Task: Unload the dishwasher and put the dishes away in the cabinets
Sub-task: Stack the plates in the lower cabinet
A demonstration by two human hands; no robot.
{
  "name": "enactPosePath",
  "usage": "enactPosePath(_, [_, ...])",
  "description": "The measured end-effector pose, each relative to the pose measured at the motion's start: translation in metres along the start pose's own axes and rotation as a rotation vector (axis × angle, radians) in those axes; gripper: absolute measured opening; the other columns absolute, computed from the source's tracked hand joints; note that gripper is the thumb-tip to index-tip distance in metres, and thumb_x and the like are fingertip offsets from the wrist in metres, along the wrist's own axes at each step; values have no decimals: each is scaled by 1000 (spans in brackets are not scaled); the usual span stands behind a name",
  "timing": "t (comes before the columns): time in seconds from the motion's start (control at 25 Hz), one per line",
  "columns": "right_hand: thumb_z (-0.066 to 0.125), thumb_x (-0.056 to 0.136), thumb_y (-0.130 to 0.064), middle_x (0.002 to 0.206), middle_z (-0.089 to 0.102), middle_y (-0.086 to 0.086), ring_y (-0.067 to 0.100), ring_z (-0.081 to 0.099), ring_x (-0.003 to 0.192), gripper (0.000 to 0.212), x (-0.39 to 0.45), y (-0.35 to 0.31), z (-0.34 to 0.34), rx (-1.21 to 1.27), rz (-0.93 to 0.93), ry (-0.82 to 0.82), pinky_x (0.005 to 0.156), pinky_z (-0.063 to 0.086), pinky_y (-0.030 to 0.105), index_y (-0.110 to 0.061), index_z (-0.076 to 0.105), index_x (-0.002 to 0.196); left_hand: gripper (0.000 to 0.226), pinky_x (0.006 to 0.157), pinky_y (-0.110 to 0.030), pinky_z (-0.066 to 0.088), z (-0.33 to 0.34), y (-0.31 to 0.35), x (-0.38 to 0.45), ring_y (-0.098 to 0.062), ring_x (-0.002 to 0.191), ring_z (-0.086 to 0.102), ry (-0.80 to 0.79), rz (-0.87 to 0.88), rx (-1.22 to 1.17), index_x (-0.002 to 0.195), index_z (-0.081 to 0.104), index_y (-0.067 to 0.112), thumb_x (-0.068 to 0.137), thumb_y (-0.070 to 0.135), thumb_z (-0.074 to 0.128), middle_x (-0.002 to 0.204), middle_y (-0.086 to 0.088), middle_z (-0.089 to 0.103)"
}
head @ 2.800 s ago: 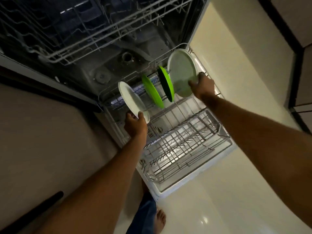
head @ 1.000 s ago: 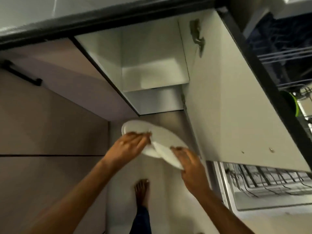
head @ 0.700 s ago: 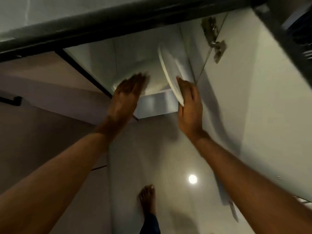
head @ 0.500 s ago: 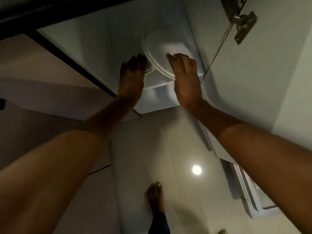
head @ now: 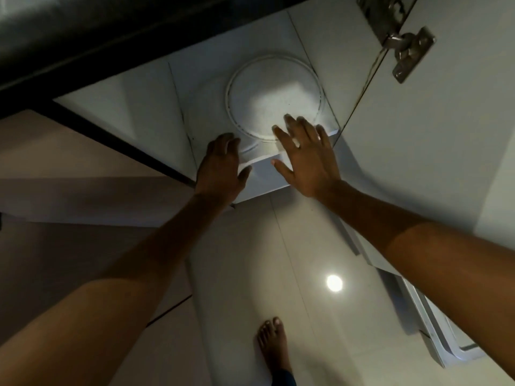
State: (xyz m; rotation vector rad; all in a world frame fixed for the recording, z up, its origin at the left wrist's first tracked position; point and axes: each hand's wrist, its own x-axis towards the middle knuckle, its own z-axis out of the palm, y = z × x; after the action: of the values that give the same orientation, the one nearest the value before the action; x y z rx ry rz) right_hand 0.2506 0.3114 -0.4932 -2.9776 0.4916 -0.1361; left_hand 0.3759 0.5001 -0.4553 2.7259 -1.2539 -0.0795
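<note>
White plate (head: 274,96) with a raised ring near the rim, plain, no pattern, lit pale grey-white in the middle. White shelf (head: 331,126) under it, same plain white on the cabinet walls (head: 125,107) and on the open cabinet door (head: 434,135). Dull silver-grey metal hinge (head: 401,43) on that door. Black band (head: 111,32) along the top of the cabinet. Beige-brown, unpatterned fronts (head: 69,190) to the left, split by thin dark lines. Glossy cream floor tiles (head: 250,274) with fine grey joints and one round white light reflection (head: 334,283). Dark blue trouser hem (head: 284,380) above a bare foot (head: 271,344).
</note>
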Motion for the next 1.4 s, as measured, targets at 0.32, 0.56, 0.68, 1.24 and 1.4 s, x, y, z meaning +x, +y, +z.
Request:
enactPosePath(0.32, [26, 102, -70, 176, -2, 5, 30, 0, 162, 78, 90, 0, 3, 75, 19, -152, 125, 14, 67, -32, 5, 167, 84, 122, -56, 29, 17, -17, 63, -40, 153, 28, 19, -108, 112, 161, 18, 0, 104, 61, 28, 166, -24, 24])
enactPosePath(0.56, [41, 95, -76, 176, -3, 1, 27, -4, 162, 91, 181, -7, 7, 102, 101, -186, 125, 6, 69, -35, 3, 166, 72, 103, -57, 46, -5, -25, 145, -50, 133, 51, 32, -257, 87, 148, 40, -10, 102, 44, 49, 148, -34, 47])
enactPosePath(0.68, [38, 91, -85, 176, -4, 2, 29, -5, 162, 98, 213, 12, 7, 129, 80, -185, 126, 3, 67, -35, 1, 166, 78, 113, -52, 37, 6, -33, 185, -49, 139, 42, -23, -380, -105, 151, 34, -7, 98, 45, 55, 152, -33, 41])
enactPosePath(1.24, [25, 106, -63, 176, -6, 7, 36, -7, 161, 68, 61, -7, 14, 143, 133, -110, 128, 4, 63, -36, 9, 167, 79, 117, -70, 25, 32, -17, 59, -46, 154, 17, -186, -137, 62, 164, 13, 16, 102, 63, 18, 170, -18, 12])
enactPosePath(1.4, [34, 109, -50, 175, -14, 5, 31, -13, 161, 66, -10, -23, -2, 178, 187, -170, 130, 1, 55, -37, 4, 167, 80, 116, -69, 31, 15, 7, -10, -44, 156, 10, -307, -25, 83, 165, 4, 18, 103, 45, 47, 172, -14, 1])
